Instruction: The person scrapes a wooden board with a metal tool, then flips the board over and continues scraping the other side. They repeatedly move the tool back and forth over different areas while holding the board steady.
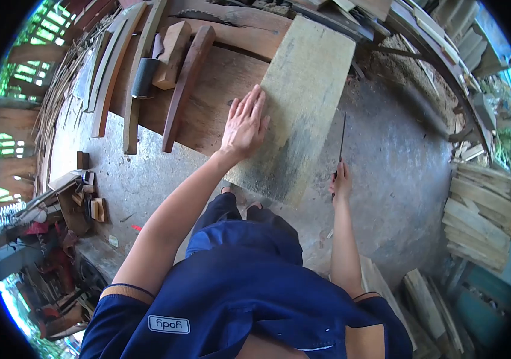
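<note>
Wooden board (309, 78), left hand (245, 127) palm-down across its edge, fingers extended, right hand (341, 180) gripping thin-bladed tool (343, 137)

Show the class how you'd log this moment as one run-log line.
left hand: open at pale board's left edge | right hand: holding thin-bladed tool, right of board

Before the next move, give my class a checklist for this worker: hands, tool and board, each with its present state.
1. Left hand spread flat over the pale board's left edge: ok.
2. Right hand gripping the thin-bladed tool: ok.
3. Tool apart from the board: ok, floor shows between.
4. Clamp on the board: not ok, none visible.
5. Left hand pressing firmly: cannot tell.
</note>
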`<state>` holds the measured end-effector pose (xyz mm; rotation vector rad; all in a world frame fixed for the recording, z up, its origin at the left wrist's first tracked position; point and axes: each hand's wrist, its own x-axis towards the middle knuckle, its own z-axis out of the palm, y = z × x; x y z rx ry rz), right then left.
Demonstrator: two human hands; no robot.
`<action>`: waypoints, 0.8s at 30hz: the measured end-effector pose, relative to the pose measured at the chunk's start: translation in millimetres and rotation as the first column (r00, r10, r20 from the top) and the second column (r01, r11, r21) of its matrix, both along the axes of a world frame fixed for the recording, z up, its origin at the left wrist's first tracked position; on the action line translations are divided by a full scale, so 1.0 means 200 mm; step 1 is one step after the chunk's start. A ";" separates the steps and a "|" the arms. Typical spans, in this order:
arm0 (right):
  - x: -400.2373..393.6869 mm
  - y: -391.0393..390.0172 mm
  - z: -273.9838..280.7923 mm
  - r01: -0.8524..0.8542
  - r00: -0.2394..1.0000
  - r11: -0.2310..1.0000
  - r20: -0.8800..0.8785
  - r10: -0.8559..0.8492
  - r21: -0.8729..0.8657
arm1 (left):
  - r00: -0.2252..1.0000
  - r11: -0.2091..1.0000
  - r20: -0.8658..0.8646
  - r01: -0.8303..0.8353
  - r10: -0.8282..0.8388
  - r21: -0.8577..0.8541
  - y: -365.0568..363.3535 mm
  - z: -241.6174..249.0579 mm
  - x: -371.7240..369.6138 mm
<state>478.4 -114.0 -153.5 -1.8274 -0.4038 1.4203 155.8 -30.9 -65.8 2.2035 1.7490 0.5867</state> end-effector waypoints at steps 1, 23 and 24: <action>-0.07 -0.03 0.09 -0.066 0.988 0.988 0.150 0.045 0.141 | 1.000 1.000 0.015 0.000 0.000 0.003 0.00 0.00 0.00; -0.42 -0.53 0.49 -0.741 0.505 0.582 0.849 0.153 0.336 | 0.997 0.983 -0.079 -0.005 0.020 0.184 -0.42 0.00 0.08; -0.44 -0.53 0.49 -0.755 0.459 0.596 0.869 0.184 0.273 | 0.991 0.979 -0.120 -0.041 0.066 0.201 -0.42 0.00 0.08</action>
